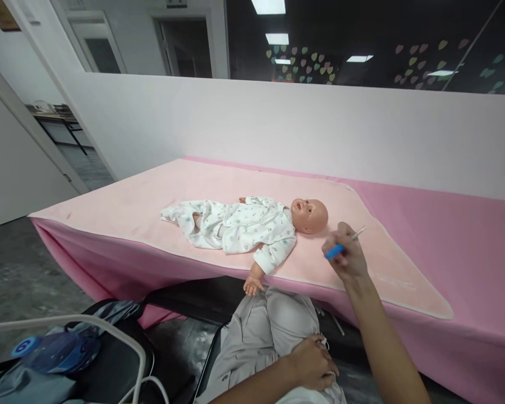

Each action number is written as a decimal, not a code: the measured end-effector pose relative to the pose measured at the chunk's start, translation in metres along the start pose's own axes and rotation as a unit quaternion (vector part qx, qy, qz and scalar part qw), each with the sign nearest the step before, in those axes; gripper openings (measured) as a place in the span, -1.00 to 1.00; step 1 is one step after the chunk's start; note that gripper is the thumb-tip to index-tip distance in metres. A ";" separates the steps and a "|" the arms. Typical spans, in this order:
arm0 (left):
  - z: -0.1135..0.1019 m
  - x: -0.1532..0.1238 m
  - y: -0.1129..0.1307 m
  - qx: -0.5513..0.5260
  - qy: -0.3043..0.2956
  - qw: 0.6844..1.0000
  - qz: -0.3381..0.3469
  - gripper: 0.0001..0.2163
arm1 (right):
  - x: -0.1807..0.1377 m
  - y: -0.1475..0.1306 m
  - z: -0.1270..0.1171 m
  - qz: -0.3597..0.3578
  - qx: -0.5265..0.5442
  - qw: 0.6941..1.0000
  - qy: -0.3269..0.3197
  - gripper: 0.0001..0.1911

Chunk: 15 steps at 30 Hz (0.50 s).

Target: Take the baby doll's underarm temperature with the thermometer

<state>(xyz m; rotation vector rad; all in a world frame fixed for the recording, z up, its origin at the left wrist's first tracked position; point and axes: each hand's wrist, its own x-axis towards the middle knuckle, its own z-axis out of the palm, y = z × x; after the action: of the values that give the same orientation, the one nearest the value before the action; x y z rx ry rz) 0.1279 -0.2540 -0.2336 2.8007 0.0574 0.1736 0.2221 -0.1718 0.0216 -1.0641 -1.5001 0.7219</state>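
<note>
My right hand (347,253) is raised over the pink mat, just to the right of the doll's head. Its fingers are closed around a slim stick (335,251) with a blue body and a thin pale tip pointing up and right; its exact kind is unclear. A bald baby doll (309,216) in white patterned clothes (248,227) lies on its back, head to the right. One doll arm (255,279) hangs over the table's front edge. On my lap, my left hand (313,362) lies over the grey trousers (252,331) with fingers laid out, holding nothing visible.
A pale pink mat (122,196) covers a darker pink tablecloth (467,247) against a white wall (278,129). At lower left, a chair (118,365) carries a large water bottle (59,350) and grey cloth. A white curved tube (126,336) crosses in front.
</note>
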 end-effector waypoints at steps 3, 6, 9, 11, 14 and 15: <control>0.003 0.000 -0.001 -0.003 0.005 1.000 0.005 -0.77 | 0.002 0.000 0.007 0.027 -0.009 0.997 -0.068 -0.57; 0.002 0.000 0.000 -0.007 0.010 1.000 0.004 -0.78 | 0.004 0.005 0.013 0.040 -0.016 0.996 -0.074 -0.59; -0.001 -0.002 0.002 -0.009 0.008 1.000 -0.009 -0.79 | 0.003 0.017 0.019 0.017 -0.137 0.990 -0.002 -0.59; -0.005 -0.003 0.003 -0.012 0.008 1.000 -0.008 -0.80 | 0.001 0.029 0.022 -0.002 -0.264 0.964 0.042 -0.62; -0.007 -0.004 0.003 -0.015 0.006 1.000 -0.004 -0.80 | -0.002 0.048 0.022 -0.001 -0.429 0.899 0.085 -0.69; -0.007 -0.004 0.003 -0.014 0.005 1.000 -0.005 -0.80 | -0.003 0.054 0.020 0.000 -0.477 0.875 0.083 -0.73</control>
<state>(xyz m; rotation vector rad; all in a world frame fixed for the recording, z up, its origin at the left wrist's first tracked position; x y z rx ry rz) 0.1232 -0.2543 -0.2262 2.7707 0.0695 0.1847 0.2155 -0.1504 -0.0313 -1.7918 -1.7193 -0.1909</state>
